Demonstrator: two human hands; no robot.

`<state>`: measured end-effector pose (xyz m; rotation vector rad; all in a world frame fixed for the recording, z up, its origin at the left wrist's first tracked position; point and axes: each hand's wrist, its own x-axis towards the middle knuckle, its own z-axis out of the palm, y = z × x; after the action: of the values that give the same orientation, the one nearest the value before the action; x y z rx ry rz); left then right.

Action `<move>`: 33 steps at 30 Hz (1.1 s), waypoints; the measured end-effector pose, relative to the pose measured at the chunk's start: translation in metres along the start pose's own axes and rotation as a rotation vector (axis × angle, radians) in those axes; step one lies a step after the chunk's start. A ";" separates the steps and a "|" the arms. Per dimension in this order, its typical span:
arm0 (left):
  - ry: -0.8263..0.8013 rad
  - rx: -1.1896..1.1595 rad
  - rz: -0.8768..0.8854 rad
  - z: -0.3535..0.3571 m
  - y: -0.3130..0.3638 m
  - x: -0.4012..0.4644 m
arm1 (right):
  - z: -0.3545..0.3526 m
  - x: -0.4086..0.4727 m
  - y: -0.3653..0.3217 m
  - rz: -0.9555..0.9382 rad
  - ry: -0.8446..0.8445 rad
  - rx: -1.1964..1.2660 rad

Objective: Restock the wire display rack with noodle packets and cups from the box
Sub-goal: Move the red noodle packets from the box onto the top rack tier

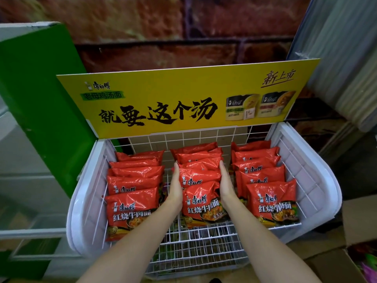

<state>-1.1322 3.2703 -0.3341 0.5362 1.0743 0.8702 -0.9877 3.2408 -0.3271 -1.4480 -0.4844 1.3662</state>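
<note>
Risk of toppling: we are judging that the middle row of noodle packets (199, 176) is standing loosely on edge, leaning back; if we are letting go of one side first, the front packet could be sliding forward and down onto the wire front (195, 246) of the rack
Risk of crowding: the left row (133, 193) and the right row (263, 180) are sitting just beside our hands; a wrist swinging outward could be knocking their front packets askew
Risk of crushing: squeezing too hard could be creasing the thin red wrappers or cracking the noodles inside
Left hand: our left hand (175, 188) is lying flat against the left side of the middle row, fingers straight and pointing away from us, pressing rather than curling round anything
Right hand: our right hand (226, 184) is mirroring it on the right side, fingers straight, palm turned inward
Arms: both forearms are reaching in over the front of the wire display rack (326, 193), converging on the middle row
Where the stock is: three rows of red packets are filling the top basket under the yellow sign (183, 103); the box (359, 237) is sitting at the lower right, partly out of view; we are seeing no cups
</note>
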 end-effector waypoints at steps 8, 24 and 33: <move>-0.029 0.032 0.012 0.005 -0.006 0.007 | -0.009 0.009 -0.004 0.031 -0.074 -0.094; 0.109 -0.043 0.019 -0.004 0.003 0.022 | 0.004 0.022 -0.018 -0.023 -0.023 -0.052; 0.097 0.006 -0.022 0.016 0.016 0.011 | -0.022 0.091 0.016 0.054 -0.070 -0.006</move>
<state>-1.1205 3.2894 -0.3213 0.4899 1.1694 0.8812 -0.9487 3.3019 -0.3887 -1.4310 -0.4984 1.4638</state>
